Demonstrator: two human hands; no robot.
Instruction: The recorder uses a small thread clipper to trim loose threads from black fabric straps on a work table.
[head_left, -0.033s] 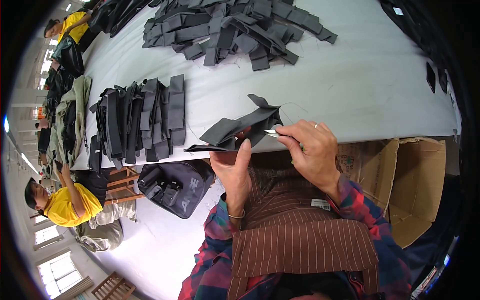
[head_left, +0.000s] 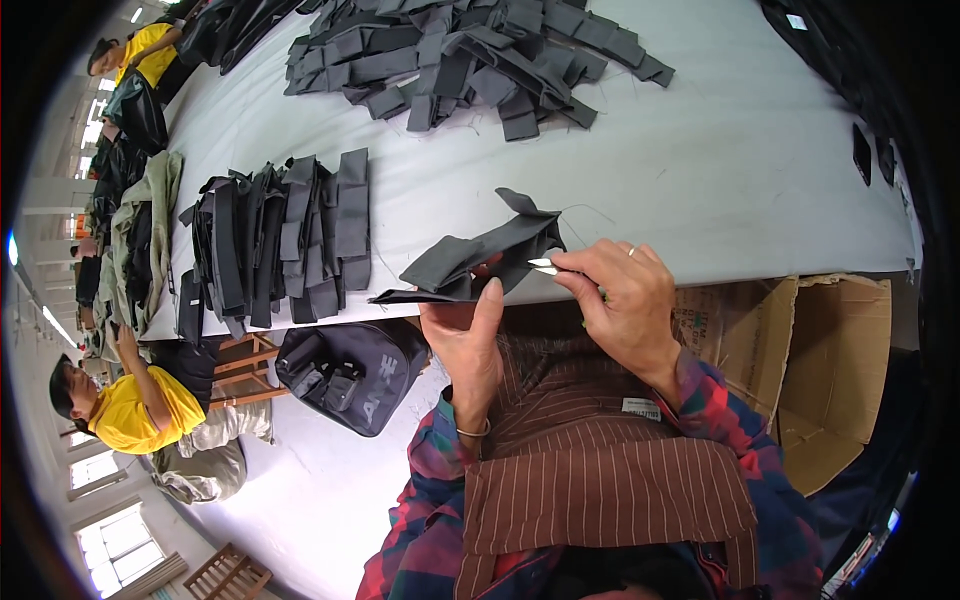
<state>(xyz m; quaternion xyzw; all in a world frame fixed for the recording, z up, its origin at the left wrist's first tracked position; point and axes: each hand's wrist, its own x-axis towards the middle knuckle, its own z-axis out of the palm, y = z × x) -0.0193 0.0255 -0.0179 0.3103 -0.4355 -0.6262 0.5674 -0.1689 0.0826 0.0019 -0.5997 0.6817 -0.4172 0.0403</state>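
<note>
Left hand (head_left: 462, 340) pinches dark grey fabric strip (head_left: 438, 263) at edge of bench (head_left: 680, 210); right hand (head_left: 625, 300) grips metal snips (head_left: 542, 263), slightly parted, beside it.

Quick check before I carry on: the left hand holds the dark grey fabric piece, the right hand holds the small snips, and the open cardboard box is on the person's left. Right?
Not quite: the head view shows the open cardboard box on the person's right. The left hand does hold the dark grey fabric piece, and the right hand the small snips.
</note>
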